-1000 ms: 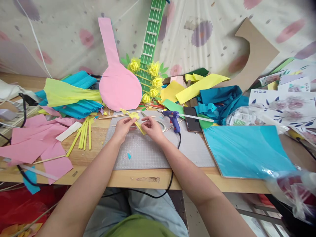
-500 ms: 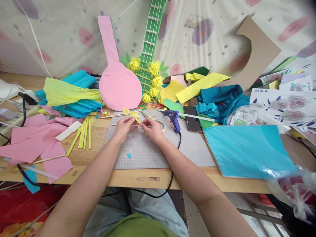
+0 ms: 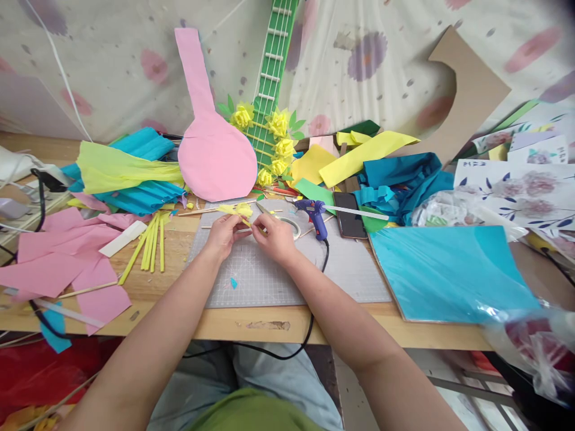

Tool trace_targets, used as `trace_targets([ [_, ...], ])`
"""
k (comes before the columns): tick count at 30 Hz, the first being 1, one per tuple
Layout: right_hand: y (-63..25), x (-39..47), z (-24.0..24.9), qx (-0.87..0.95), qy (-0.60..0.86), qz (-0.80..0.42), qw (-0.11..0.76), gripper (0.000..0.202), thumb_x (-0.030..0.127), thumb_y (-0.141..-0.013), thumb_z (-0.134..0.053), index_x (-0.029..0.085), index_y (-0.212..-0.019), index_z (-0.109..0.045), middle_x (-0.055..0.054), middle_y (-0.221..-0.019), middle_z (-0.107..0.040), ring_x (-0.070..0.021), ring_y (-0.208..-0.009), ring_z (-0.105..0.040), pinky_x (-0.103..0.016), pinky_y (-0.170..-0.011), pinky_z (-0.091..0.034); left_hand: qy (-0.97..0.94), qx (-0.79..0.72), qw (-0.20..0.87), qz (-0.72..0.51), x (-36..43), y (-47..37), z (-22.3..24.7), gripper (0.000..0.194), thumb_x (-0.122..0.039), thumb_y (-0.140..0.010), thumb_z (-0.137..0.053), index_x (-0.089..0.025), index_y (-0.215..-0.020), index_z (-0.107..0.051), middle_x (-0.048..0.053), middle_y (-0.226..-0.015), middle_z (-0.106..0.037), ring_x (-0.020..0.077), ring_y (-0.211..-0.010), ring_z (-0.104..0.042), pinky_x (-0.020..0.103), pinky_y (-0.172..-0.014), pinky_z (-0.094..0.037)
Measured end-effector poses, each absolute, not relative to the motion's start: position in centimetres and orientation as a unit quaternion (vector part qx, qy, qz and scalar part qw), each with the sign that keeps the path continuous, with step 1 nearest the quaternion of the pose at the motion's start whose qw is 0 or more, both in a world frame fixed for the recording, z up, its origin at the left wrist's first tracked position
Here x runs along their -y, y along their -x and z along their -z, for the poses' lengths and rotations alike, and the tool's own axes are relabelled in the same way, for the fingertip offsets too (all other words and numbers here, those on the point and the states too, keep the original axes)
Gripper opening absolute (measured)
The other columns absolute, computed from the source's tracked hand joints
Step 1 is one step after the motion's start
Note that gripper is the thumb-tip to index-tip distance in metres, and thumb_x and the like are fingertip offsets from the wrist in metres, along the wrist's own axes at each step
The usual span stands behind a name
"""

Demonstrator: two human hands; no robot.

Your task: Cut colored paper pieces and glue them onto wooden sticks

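Pink flowers and purple ones pattern the pale curtain (image 3: 188, 24).

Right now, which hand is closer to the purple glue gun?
The right hand. It is just left of the glue gun, with a white roll between them. The left hand, holding yellow paper, is farther left, beyond the right hand.

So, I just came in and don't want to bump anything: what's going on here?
A person's left hand pinches a crinkled piece of yellow paper above a grey gridded cutting mat; the right hand is close beside it. A purple glue gun lies to the right, in neither hand. A pink round-bodied, long-necked cutout stands behind.
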State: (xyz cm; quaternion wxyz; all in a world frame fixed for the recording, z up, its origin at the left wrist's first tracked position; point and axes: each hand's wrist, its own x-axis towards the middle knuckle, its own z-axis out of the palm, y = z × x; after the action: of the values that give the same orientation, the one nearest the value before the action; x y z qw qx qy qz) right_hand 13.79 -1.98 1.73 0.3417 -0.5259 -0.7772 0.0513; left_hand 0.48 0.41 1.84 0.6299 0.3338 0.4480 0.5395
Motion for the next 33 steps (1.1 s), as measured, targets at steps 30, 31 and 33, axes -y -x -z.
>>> trace_targets([
  [30, -13.87, 1.58, -1.13, 0.742, 0.524, -0.176, 0.379, 0.011, 0.03, -0.079, -0.049, 0.022, -0.082, -0.055, 0.0, -0.08, -0.064, -0.0136, -0.073, -0.058, -0.024, -0.064, -0.04, -0.33, -0.449, 0.619, -0.554, -0.18, -1.09, -1.71, 0.011, -0.019, -0.054, -0.061, -0.013, -0.062, -0.057, -0.001, -0.061, -0.059, 0.0103, -0.06, -0.057, 0.024, -0.06, -0.048],
  [31, -13.88, 1.52, -1.08, 0.738, 0.524, -0.183, 0.384, 0.01, 0.03, -0.079, -0.049, 0.022, -0.08, -0.055, 0.0, -0.079, -0.064, -0.0135, -0.072, -0.058, -0.024, -0.065, -0.04, -0.33, -0.449, 0.622, -0.551, -0.17, -1.06, -1.74, 0.012, -0.019, -0.054, -0.062, -0.013, -0.063, -0.058, 0.0, -0.062, -0.059, 0.0106, -0.061, -0.057, 0.024, -0.061, -0.048],
  [33, -13.92, 1.41, -1.03, 0.723, 0.53, -0.2, 0.396, 0.01, 0.029, -0.078, -0.049, 0.022, -0.077, -0.055, 0.0, -0.075, -0.063, -0.0133, -0.07, -0.057, -0.024, -0.064, -0.041, -0.328, -0.44, 0.637, -0.541, -0.17, -0.94, -1.89, 0.013, -0.019, -0.056, -0.062, -0.013, -0.067, -0.06, 0.001, -0.066, -0.061, 0.0112, -0.064, -0.058, 0.025, -0.064, -0.049],
])
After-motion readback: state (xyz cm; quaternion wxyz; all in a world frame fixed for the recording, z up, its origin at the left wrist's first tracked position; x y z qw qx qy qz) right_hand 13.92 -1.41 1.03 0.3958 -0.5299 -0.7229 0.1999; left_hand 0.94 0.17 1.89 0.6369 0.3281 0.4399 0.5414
